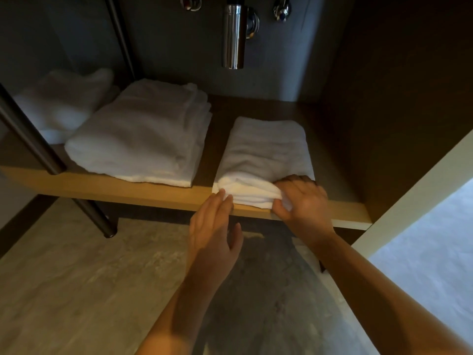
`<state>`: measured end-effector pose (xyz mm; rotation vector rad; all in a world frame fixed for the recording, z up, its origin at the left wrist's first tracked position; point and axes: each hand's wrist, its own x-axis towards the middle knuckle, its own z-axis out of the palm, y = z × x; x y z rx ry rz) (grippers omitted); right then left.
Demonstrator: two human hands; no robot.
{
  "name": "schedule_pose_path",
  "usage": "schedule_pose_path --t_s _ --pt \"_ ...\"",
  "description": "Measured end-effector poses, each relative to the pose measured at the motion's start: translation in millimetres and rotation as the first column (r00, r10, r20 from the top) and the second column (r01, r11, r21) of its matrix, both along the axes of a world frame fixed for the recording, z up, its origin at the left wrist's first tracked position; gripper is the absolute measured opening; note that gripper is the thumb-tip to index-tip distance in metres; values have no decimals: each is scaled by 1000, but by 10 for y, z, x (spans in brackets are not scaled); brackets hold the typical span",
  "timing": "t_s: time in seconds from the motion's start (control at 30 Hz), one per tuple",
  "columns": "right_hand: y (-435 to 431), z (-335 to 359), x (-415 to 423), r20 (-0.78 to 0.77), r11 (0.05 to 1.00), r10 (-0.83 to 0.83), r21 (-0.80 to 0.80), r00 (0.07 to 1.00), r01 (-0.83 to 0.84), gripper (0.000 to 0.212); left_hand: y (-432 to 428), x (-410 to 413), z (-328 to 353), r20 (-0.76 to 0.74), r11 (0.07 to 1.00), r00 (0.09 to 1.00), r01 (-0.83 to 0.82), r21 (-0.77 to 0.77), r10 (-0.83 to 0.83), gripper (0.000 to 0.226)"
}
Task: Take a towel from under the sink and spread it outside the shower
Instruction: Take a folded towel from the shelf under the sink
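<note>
Left hand [215, 226] flat, fingers spread, touching towel [266, 155] front edge. Right hand [302, 198] pinching front fold at shelf [128, 185] lip. Risk: one-corner pull unfolds towel, drags onto floor [76, 278]. Bigger stack [143, 134] beyond, left.

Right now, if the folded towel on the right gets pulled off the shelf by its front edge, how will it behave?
Folded towel probably goes floppy: its front edge already bunches under the right hand. It may unfold, since only that edge is gripped while the left hand just touches it. Likely drags on the shelf rather than sliding freely.
</note>
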<state>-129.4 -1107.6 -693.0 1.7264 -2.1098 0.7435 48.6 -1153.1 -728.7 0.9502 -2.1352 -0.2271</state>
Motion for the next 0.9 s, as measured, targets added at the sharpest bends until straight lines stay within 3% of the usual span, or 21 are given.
schedule_pose_path --t_s 0.1,0.27,0.43,0.57,0.73,0.9 --pt "206 -11 36 -64 999 34 6 997 -34 29 82 43 -17 -16 999 1000 11 -40 -12 57" --pt "408 -12 158 -45 999 30 -11 999 -30 35 182 119 -18 -31 997 999 43 -60 -45 59" --pt "490 -164 236 -164 998 27 -54 986 -36 49 61 130 2 52 977 998 45 -210 -35 70" --pt "473 -329 256 -190 999 -34 -6 981 34 71 7 12 5 67 990 996 62 -126 -54 82" --pt "415 -427 219 -261 993 -120 -28 958 117 74 -29 -44 -62 39 993 993 111 -51 -109 79" --pt "374 -351 167 -232 994 -105 -19 967 104 72 -23 -76 -87 47 996 995 87 -2 -87 82"
